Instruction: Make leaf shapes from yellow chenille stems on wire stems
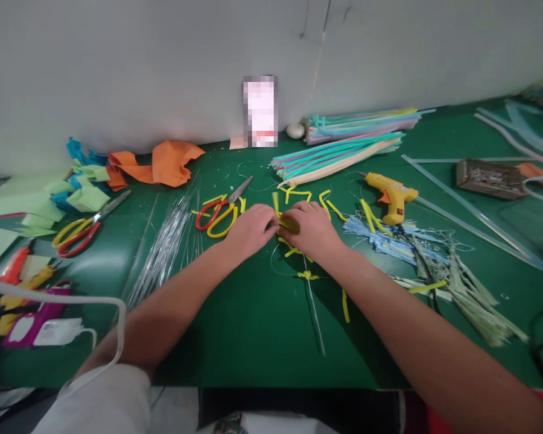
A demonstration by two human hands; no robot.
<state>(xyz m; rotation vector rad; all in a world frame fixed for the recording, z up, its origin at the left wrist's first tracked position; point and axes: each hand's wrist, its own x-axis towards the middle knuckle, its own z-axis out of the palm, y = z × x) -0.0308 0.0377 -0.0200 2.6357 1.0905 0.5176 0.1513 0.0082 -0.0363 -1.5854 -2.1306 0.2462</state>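
Head camera: at frame center, the right hand (314, 228) curls around yellow chenille stems (289, 225), likely light, soft and bendable, best pinched near their ends, while the left hand (252, 229), nearly closed beside them, shows no hold I can confirm.

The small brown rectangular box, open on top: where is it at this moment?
In the head view, the brown box sits toward the right of the green tabletop, between the yellow pistol-shaped glue gun and a bright orange scrap.
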